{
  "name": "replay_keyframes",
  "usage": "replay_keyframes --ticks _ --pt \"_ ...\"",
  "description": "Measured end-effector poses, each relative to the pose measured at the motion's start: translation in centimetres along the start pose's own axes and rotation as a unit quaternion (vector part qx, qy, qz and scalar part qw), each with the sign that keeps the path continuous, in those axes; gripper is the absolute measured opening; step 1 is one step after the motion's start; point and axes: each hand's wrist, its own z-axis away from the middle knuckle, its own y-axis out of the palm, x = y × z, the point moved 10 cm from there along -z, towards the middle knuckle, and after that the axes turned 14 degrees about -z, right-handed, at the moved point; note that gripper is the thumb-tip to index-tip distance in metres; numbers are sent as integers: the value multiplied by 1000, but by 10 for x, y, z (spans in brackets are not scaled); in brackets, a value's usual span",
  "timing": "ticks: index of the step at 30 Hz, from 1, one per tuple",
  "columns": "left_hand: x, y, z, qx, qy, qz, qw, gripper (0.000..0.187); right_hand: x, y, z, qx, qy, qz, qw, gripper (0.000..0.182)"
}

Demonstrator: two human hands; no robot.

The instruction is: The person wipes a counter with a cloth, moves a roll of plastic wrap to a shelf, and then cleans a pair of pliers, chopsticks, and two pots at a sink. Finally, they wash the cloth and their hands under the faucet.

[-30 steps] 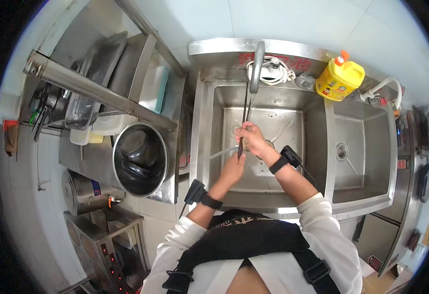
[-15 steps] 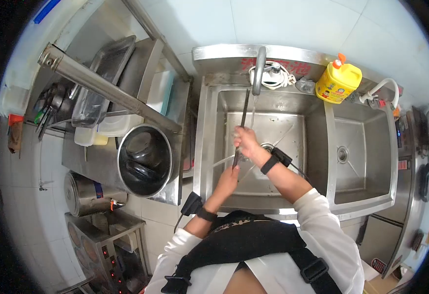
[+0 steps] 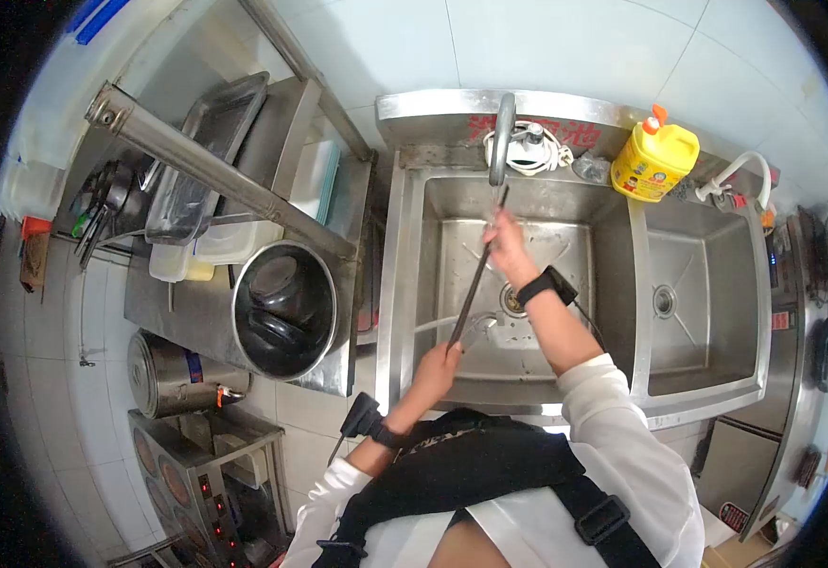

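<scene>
A long, thin dark stick point(image 3: 472, 293) slants over the large sink basin point(image 3: 565, 312), its far tip just below the curved faucet point(image 3: 503, 142). My left hand point(image 3: 435, 369) is closed around its near end, by the front of the basin. Farther up, my right hand point(image 3: 507, 246) is wrapped round the stick near the far tip, slightly blurred. Water from the faucet falls close to that hand. Behind my hands the basin's drain point(image 3: 513, 300) shows.
A yellow pump bottle point(image 3: 655, 161) stands on the sink's back ledge, beside a coiled white hose point(image 3: 539, 156). A smaller basin point(image 3: 698, 303) adjoins on the right. To the left, a steel bowl point(image 3: 237, 312) holding black bowls point(image 3: 274, 281) sits on a metal counter below a shelf post.
My right hand has slid up the stick towards its far tip. The stick has tilted right at its far end, and my left hand has come slightly nearer to me.
</scene>
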Motion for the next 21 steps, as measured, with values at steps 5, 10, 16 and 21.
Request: replay_keyframes --ticks 5,10,16,21 --pt "15 20 -39 27 -39 29 998 40 -60 -1 76 -4 102 43 994 14" --pt "6 38 -75 94 -17 39 995 46 -29 -22 90 -24 85 -15 996 15" --pt "-5 56 -143 70 80 4 994 37 46 -50 88 -48 -58 -106 991 13" --pt "-11 83 -176 140 7 271 952 30 92 -72 116 -28 -122 -102 987 12"
